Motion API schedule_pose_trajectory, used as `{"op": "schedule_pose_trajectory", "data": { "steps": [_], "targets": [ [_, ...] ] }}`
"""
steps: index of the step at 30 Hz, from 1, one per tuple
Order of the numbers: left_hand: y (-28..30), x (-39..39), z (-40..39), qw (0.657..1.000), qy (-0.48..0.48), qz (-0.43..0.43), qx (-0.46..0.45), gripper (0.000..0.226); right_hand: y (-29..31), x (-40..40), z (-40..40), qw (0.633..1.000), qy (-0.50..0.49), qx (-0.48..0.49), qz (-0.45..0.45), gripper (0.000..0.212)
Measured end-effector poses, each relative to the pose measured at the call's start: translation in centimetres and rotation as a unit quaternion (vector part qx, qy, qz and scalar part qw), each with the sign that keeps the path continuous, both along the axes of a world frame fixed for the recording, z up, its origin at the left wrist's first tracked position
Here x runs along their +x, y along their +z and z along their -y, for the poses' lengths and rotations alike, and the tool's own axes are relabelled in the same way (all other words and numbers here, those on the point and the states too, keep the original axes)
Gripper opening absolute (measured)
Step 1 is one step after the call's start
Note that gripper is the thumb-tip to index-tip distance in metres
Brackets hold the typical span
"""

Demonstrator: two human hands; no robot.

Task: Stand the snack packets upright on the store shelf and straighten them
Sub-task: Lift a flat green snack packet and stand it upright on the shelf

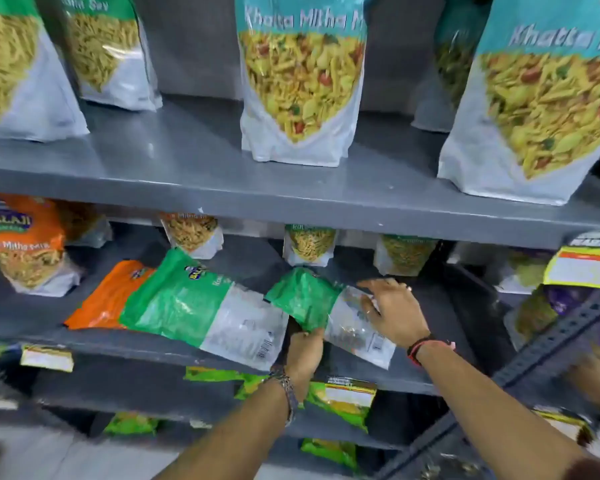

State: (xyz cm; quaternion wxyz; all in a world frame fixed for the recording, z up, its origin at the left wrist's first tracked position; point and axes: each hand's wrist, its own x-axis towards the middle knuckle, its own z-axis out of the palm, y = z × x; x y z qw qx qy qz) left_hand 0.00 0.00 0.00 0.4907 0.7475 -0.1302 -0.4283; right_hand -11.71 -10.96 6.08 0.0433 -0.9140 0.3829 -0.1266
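small green-and-clear plastic snack packet [329,315] lies flat on grey metal middle shelf [413,375], front edge. left hand [303,351] pinches its near edge; right hand [394,311] flat on clear half, fingers spread. prob light, crinkly, slippery, contents crushable; grip top seam & base w/ both hands.

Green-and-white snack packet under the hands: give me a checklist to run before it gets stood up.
1. Left hand has a grip on the green-and-white snack packet at its near edge: ok.
2. Right hand on the packet's white end: ok, resting flat, not closed.
3. Packet upright: not ok, lying down.
4. Bare grey metal middle shelf beside it: ok.
5. Larger green-and-white packet to the left clear of it: cannot tell, edges meet.
6. Small upright packet behind stays clear: ok.
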Motion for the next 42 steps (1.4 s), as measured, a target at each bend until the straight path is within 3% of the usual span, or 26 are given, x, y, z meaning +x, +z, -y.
{"op": "schedule_pose_trajectory", "data": {
  "steps": [2,6,9,14,20,24,26,29,37,42],
  "targets": [
    [-0.8,0.2,0.9,0.996,0.033,-0.085,-0.005,0.033,-0.9,0.8,2.0,0.997,-0.032,0.07,-0.031,0.037],
    [-3.2,0.3,3.0,0.983,0.099,-0.154,0.008,0.019,-3.3,2.6,6.4,0.971,-0.081,0.209,-0.082,0.051],
    [-3.9,0.2,4.1,0.976,0.155,-0.156,-0.001,0.026,-4.8,3.9,9.1,0.955,-0.072,0.279,-0.066,0.058],
    [-3.8,-0.6,4.6,0.967,0.218,-0.133,-0.009,0.03,-5.1,4.9,10.9,0.918,-0.085,0.384,-0.061,0.05],
    [-3.1,-2.5,4.1,0.948,0.264,-0.163,-0.072,0.025,-5.2,2.7,10.1,0.903,-0.118,0.414,0.01,0.037],
    [-1.8,-3.4,3.0,0.948,0.257,-0.135,-0.128,0.016,-4.8,-0.8,9.1,0.846,-0.183,0.468,0.178,0.019],
    [-0.7,-3.2,2.9,0.955,0.235,-0.098,-0.15,0.016,-4.7,-1.7,9.1,0.826,-0.18,0.473,0.249,0.036],
    [1.8,-2.8,3.2,0.958,0.22,-0.031,-0.182,0.018,-3.3,-2.3,8.9,0.805,-0.154,0.465,0.334,0.025],
    [4.3,-0.1,5.3,0.961,0.162,0.106,-0.197,0.019,-2.1,-2.3,9.4,0.872,-0.114,0.337,0.336,0.023],
    [0.7,-0.2,5.8,0.969,0.147,0.069,-0.185,0.02,-6.1,-2.8,8.8,0.861,-0.107,0.337,0.366,0.026]
  ]
}}
